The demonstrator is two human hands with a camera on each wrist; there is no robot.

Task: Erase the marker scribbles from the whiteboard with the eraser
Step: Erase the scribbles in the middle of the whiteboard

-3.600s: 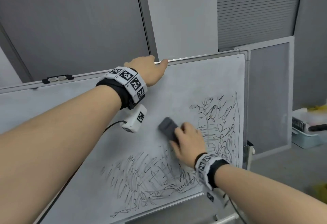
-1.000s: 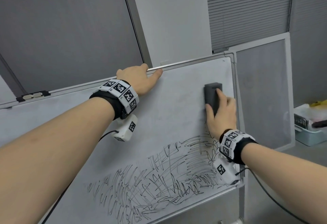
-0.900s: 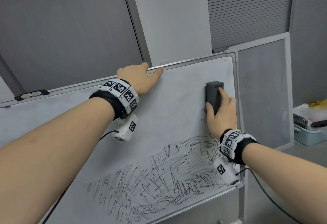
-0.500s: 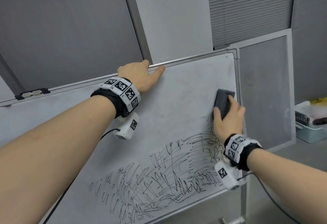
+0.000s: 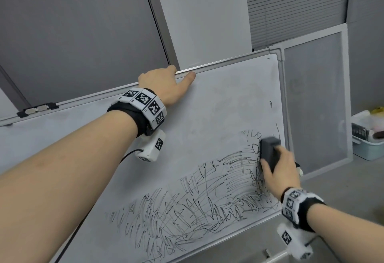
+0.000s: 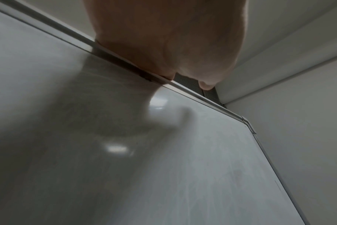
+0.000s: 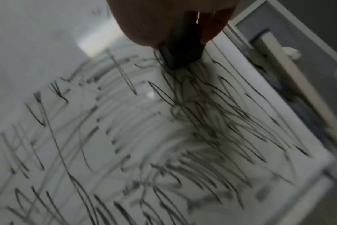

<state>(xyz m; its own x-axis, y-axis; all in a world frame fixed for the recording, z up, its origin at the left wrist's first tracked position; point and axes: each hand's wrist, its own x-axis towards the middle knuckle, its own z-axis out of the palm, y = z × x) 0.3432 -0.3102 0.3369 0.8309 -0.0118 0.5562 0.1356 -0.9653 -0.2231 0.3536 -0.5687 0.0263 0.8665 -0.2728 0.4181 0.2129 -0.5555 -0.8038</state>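
We see our right hand (image 5: 279,169) wrapped around the dark grey eraser (image 5: 269,151), thumb on one long side and fingers on the other, pressing its face flat against the whiteboard (image 5: 218,117). The eraser sits at about 3 o'clock on the board, close to the right frame, at the upper edge of the marker scribbles (image 5: 197,206). In the right wrist view the eraser (image 7: 183,50) pokes out from under our fingers (image 7: 212,29) with its end touching the first black strokes; that view is blurred, so we cannot read finer detail of the grip.

The scribbles fill the lower band of the board from about 7 o'clock across to 4 o'clock, dense along the bottom edge and thinner higher up. A few stray strokes (image 5: 274,117) run along the right frame above the eraser. The upper part of the board carries only a grey smeared haze.

Our left hand (image 5: 164,84) grips the top rail of the board at about 12 o'clock, fingers hooked over the back and thumb lying along the front edge. The left wrist view shows the same hold from below (image 6: 164,45).

At 3 o'clock beyond the board, a pale blue bin (image 5: 367,148) stands on the floor.
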